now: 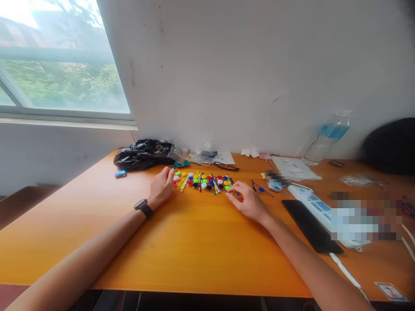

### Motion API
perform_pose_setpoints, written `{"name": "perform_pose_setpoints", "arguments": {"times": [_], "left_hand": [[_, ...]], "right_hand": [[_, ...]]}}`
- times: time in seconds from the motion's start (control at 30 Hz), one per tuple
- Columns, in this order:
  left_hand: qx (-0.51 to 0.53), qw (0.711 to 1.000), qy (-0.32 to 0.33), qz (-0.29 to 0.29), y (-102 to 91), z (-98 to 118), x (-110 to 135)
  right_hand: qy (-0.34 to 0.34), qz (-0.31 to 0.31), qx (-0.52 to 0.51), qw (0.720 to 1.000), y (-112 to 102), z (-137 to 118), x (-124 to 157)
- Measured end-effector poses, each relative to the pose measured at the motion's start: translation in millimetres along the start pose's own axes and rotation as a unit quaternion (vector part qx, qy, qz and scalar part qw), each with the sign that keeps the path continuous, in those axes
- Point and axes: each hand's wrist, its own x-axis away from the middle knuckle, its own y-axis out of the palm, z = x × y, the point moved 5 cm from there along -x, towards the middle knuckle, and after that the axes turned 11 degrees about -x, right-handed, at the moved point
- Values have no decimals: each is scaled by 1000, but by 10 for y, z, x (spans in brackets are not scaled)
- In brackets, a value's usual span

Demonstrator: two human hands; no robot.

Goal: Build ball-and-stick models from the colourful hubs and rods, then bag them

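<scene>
Currently, the left hand [161, 186], a black watch [143, 207] on its wrist, rests with curled fingers at the left end of the row of colourful discs and sticks [202, 183]; whether it grips anything, I cannot tell. At the row's right end, the right hand [247, 200] bends its thumb and forefinger in close to the last pieces, but whether they pinch one is too small to tell. The row itself lies across the wooden table [175, 250], between both hands. Just right of the row is a blue piece [261, 189]. Farther right of it and nearer the person lies a black phone [309, 225]. Behind the row, to its left, slumps a black plastic bag [139, 154]; well to its right behind stands a clear bottle [329, 138].
</scene>
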Motion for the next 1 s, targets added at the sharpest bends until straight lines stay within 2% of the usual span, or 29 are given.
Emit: {"name": "perform_pose_setpoints", "arguments": {"times": [0.2, 0.33, 0.5, 0.63, 0.73, 0.87, 0.93, 1.0], "left_hand": [[-147, 988, 46, -16, 40, 78, 47], [-197, 978, 65, -32, 62, 68, 47], [-206, 975, 75, -38, 61, 67, 37], [-164, 984, 73, 1, -27, 88, 22], [-67, 986, 147, 50, -163, 292, 147], [61, 946, 314, 50, -276, 768, 571], [88, 927, 364, 23, -258, 956, 785], [84, 905, 414, -50, -159, 1088, 954]], "right_hand": [[-15, -12, 3, 1000, 8, -26, 8], [-16, -22, 5, 1000, 14, -49, 13], [-11, -34, 4, 999, 18, -48, 18], [-10, -38, 7, 999, 21, -48, 24], [-15, -37, 4, 999, 29, -54, 27], [-8, -44, 4, 999, 51, -34, 30], [-6, -47, 5, 999, 59, -21, 31], [-7, -52, 6, 999, 68, -16, 33]]}}
